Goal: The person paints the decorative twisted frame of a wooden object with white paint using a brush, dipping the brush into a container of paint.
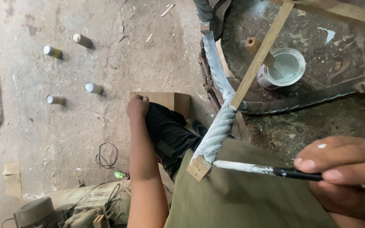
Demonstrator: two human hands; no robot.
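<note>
A: Holding a thin black-handled brush with white-coated bristles (267, 169), the right hand (343, 162) pinches the handle between thumb and fingertips, lower right.

B: Brush tip where?

A: Bristle end touches the bottom of the twisted rope-carved wooden leg, primed white (216, 133), just above its bare square wooden foot (199, 167). The leg hangs over the person's olive-clad lap (241, 198).

B: Left hand?

A: Left hand (137, 106) is curled into a fist, holding nothing, resting on the black-trousered knee (167, 131), beside a plain wooden block (170, 101) on the floor.

B: Paint?

A: Small round tin of white paint (284, 69) with a wooden stick standing in it, upper right, well apart from the brush. A flat bare wooden slat (260, 55) runs diagonally from the leg's top past the tin.

B: Rest?

A: Four small cylindrical cans (70, 69) on the cracked concrete floor (64, 126), far left. Black cable (106, 156) coiled near a grey power tool (34, 211), bottom left.
</note>
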